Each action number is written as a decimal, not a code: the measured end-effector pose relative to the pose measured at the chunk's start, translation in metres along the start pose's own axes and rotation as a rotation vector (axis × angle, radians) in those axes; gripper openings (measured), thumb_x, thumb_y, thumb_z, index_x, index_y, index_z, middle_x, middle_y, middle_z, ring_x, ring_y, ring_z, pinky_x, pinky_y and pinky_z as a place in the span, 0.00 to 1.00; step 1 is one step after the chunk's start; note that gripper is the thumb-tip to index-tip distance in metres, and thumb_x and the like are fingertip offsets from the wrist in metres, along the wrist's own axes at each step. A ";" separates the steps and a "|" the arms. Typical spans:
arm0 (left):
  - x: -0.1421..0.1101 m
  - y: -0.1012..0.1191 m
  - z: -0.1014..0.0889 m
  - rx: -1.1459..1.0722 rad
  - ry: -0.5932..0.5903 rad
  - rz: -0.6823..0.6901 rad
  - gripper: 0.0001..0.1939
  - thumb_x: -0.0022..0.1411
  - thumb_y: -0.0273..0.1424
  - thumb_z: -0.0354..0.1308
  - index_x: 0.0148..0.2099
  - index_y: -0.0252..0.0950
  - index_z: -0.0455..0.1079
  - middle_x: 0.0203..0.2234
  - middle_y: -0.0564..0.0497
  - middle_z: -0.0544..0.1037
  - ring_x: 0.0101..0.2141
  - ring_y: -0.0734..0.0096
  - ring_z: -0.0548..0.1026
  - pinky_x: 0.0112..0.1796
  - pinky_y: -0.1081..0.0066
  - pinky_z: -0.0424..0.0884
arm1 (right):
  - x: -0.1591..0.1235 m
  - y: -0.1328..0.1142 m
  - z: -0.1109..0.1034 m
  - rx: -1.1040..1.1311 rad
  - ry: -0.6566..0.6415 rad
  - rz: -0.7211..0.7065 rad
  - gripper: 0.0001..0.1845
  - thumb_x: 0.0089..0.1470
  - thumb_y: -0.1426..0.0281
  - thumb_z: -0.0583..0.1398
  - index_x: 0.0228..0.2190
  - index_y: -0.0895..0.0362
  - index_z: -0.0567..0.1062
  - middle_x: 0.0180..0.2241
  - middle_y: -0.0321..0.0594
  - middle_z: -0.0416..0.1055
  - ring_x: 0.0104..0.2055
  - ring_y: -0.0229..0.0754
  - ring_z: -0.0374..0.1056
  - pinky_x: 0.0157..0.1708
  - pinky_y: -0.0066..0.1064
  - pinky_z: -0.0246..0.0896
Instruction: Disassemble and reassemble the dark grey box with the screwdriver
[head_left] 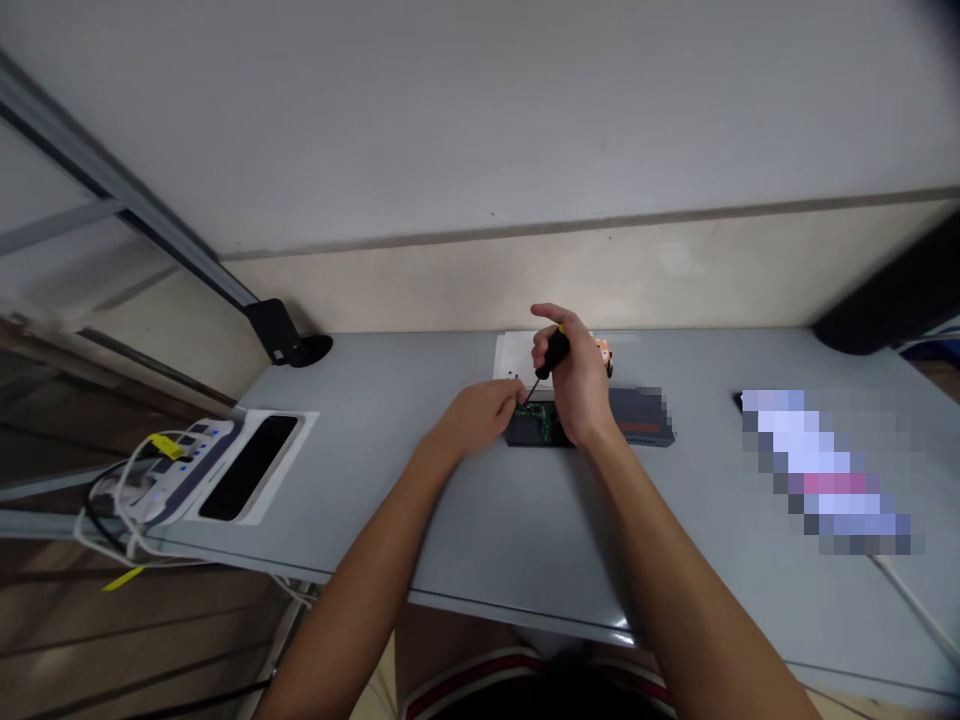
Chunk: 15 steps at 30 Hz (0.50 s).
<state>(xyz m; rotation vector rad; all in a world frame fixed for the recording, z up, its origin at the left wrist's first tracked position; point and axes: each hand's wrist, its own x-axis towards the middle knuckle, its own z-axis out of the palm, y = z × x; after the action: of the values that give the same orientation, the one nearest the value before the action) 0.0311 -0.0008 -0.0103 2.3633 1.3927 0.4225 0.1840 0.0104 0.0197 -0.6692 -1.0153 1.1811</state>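
My right hand (581,385) is wrapped round a screwdriver (553,352) with a black handle and a bit of yellow at its top. The thin shaft slants down and left to a green circuit board (535,420) in an opened dark case. My left hand (484,408) is closed by the board's upper left corner, its fingertips pinched close to the screwdriver's tip. Whatever those fingertips hold, if anything, is too small to make out. Beside my right wrist lies a dark grey casing (641,418), partly pixelated. My right hand hides the stretch between board and casing.
White paper (514,352) with tiny dark dots lies behind the board, near a small orange object (603,348). On the left are a black phone (251,467) and a power strip (191,465) with tangled cables. A pixelated screen (825,470) lies right; a black cylinder (892,285) stands behind it.
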 end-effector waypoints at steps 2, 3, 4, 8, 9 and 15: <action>0.000 -0.001 0.001 -0.009 0.008 0.010 0.15 0.65 0.25 0.44 0.42 0.39 0.72 0.36 0.49 0.81 0.36 0.62 0.77 0.41 0.67 0.70 | -0.001 -0.001 -0.001 -0.008 -0.002 -0.013 0.19 0.64 0.50 0.58 0.41 0.51 0.80 0.24 0.31 0.63 0.26 0.35 0.59 0.27 0.30 0.56; 0.000 -0.001 0.001 -0.010 0.011 0.013 0.14 0.65 0.25 0.44 0.42 0.39 0.72 0.36 0.49 0.81 0.36 0.62 0.77 0.40 0.67 0.70 | -0.001 -0.001 -0.001 -0.012 -0.008 -0.023 0.19 0.64 0.50 0.59 0.40 0.51 0.80 0.25 0.32 0.63 0.27 0.35 0.60 0.28 0.30 0.57; 0.000 -0.001 0.002 -0.009 0.013 0.015 0.14 0.65 0.25 0.44 0.41 0.39 0.72 0.36 0.49 0.81 0.36 0.62 0.77 0.40 0.67 0.70 | -0.001 0.000 -0.001 -0.014 -0.014 -0.028 0.19 0.62 0.50 0.60 0.39 0.51 0.80 0.25 0.32 0.63 0.28 0.35 0.60 0.29 0.30 0.58; 0.000 -0.002 0.003 0.001 0.022 0.013 0.14 0.66 0.25 0.44 0.41 0.38 0.72 0.36 0.48 0.81 0.35 0.62 0.77 0.39 0.67 0.70 | -0.001 0.002 -0.001 -0.021 -0.017 -0.006 0.22 0.54 0.46 0.67 0.30 0.52 0.75 0.28 0.32 0.68 0.31 0.35 0.64 0.33 0.30 0.62; 0.000 -0.002 0.002 0.003 0.024 0.010 0.14 0.66 0.26 0.44 0.41 0.38 0.72 0.35 0.48 0.81 0.35 0.62 0.77 0.39 0.67 0.70 | -0.001 0.003 -0.002 -0.022 -0.010 0.000 0.24 0.53 0.45 0.68 0.29 0.52 0.73 0.29 0.33 0.69 0.31 0.35 0.66 0.33 0.30 0.63; 0.000 -0.001 0.001 0.005 0.004 0.001 0.15 0.65 0.26 0.45 0.42 0.38 0.73 0.36 0.48 0.82 0.36 0.61 0.78 0.41 0.66 0.71 | 0.001 0.003 -0.001 -0.062 0.050 -0.041 0.31 0.49 0.40 0.68 0.28 0.50 0.61 0.20 0.25 0.60 0.21 0.32 0.57 0.22 0.28 0.55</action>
<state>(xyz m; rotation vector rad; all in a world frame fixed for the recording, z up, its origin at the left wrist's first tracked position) 0.0308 -0.0002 -0.0116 2.3679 1.3963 0.4246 0.1837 0.0119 0.0171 -0.7203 -1.0223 1.0959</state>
